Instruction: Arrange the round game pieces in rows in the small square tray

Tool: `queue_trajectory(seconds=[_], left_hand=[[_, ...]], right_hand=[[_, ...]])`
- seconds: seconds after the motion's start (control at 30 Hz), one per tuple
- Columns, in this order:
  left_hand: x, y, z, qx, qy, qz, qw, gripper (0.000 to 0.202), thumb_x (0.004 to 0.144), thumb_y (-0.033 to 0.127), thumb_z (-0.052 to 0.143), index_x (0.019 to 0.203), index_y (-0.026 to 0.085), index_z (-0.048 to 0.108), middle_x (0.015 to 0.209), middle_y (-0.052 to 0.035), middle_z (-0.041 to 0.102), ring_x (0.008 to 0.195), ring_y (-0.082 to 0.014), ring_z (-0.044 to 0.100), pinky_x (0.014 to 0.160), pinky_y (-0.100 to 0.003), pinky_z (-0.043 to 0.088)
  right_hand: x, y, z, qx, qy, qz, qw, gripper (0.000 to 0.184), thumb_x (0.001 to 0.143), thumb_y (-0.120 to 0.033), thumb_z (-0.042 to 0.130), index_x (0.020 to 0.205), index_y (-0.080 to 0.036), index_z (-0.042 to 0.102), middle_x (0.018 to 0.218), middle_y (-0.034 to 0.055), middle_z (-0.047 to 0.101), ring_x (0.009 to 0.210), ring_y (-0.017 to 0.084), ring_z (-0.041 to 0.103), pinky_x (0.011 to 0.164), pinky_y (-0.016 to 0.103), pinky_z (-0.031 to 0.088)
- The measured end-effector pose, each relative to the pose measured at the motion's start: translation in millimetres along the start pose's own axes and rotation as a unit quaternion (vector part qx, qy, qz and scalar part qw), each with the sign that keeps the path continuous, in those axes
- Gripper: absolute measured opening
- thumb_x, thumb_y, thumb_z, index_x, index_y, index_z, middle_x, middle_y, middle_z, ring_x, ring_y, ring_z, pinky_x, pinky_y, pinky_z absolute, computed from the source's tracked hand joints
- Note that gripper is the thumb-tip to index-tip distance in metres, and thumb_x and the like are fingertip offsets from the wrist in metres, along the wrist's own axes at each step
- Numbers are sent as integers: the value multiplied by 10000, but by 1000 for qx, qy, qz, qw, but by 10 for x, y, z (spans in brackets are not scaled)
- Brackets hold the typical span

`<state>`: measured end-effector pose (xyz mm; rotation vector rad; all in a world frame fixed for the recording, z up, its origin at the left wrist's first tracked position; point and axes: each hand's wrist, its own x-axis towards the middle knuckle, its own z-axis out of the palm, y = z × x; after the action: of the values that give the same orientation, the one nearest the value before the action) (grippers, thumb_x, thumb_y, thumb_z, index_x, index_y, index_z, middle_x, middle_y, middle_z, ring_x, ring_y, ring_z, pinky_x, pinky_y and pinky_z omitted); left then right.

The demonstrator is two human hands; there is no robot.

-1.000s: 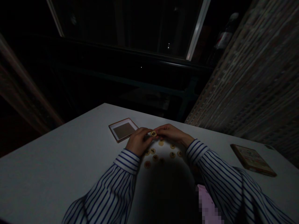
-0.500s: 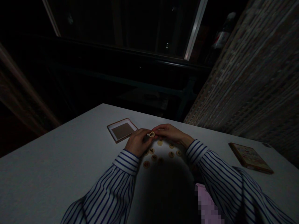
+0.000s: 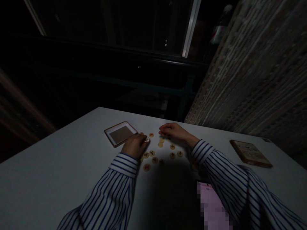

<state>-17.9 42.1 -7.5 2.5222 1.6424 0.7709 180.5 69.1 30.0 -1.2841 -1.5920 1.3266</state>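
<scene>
Thumb and fingers of the left hand (image 3: 134, 145) are pinching one round piece (image 3: 146, 139) near the open tray (image 3: 121, 134), apparently by its edge, which is leaving the marked face showing. The right hand (image 3: 175, 131) is hovering beside pale pieces (image 3: 160, 144), fingertips drawn together; whether they are gripping anything, I cannot tell. Loose pieces (image 3: 146, 167) are lying spread between the forearms, probably for easy reach, while a flat box (image 3: 250, 153) is resting well apart.

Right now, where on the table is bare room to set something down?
Bare patches: left of the open tray and left sleeve; between the right sleeve and the flat box. Crowded: between the sleeves, with scattered round pieces and a phone.
</scene>
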Motion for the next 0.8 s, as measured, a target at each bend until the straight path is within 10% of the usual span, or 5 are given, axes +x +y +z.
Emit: queue_trajectory(seconds=[0.2, 0.43, 0.8], left_hand=[[2, 14, 119, 30, -67, 66, 995, 253, 785, 288, 424, 891, 185, 631, 864, -75, 648, 832, -183, 581, 759, -295, 430], [-6, 51, 111, 30, -91, 60, 994, 220, 775, 281, 456, 859, 197, 641, 847, -76, 650, 835, -188, 578, 746, -285, 419], [3, 77, 97, 24, -126, 54, 990, 237, 793, 268, 426, 845, 192, 645, 860, -81, 638, 851, -180, 563, 765, -280, 410]], right_hand=[[25, 137, -57, -195, -16, -71, 978, 199, 705, -197, 524, 872, -114, 594, 713, 30, 630, 557, 78, 519, 476, 176, 371], [-120, 178, -73, -442, -87, -174, 876, 252, 745, -208, 454, 928, -174, 625, 868, 39, 648, 779, 136, 574, 692, 229, 392], [-138, 202, 32, -552, -136, -209, 795, 305, 730, -186, 471, 1015, -202, 580, 999, 66, 593, 957, 187, 489, 798, 286, 327]])
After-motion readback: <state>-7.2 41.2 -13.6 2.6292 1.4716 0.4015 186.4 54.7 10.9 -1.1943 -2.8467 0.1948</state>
